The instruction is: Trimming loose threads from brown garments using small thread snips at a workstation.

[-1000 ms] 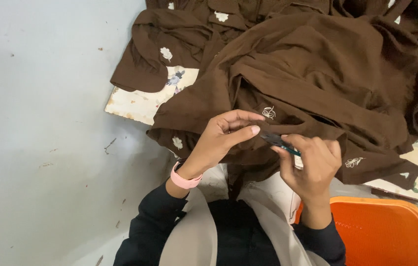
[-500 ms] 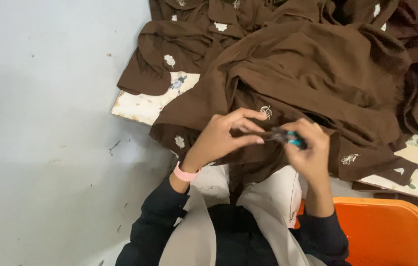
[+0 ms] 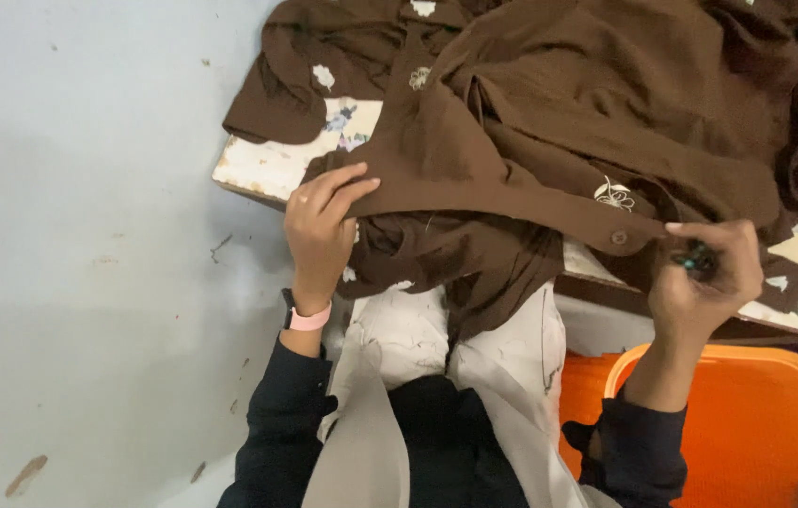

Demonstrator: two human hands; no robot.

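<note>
A pale grey floor [image 3: 88, 282] fills the left side, and a worn white surface [image 3: 272, 167] with a faded flower print carries a heap of brown shirts [image 3: 606, 85]. The person sits at its edge with one brown shirt [image 3: 474, 179] stretched between both hands, its lower part hanging over the lap. The left hand [image 3: 322, 230], with a pink band [image 3: 308, 320] at the wrist, has its grip pinching the shirt's folded edge, fingers on top. The right hand [image 3: 704, 277] is closed around a small dark tool [image 3: 697, 256] with a green part, just beside the shirt's buttoned strip, where a brown button [image 3: 619, 237] shows. An orange plastic chair [image 3: 747, 423] stands below the right arm.
</note>
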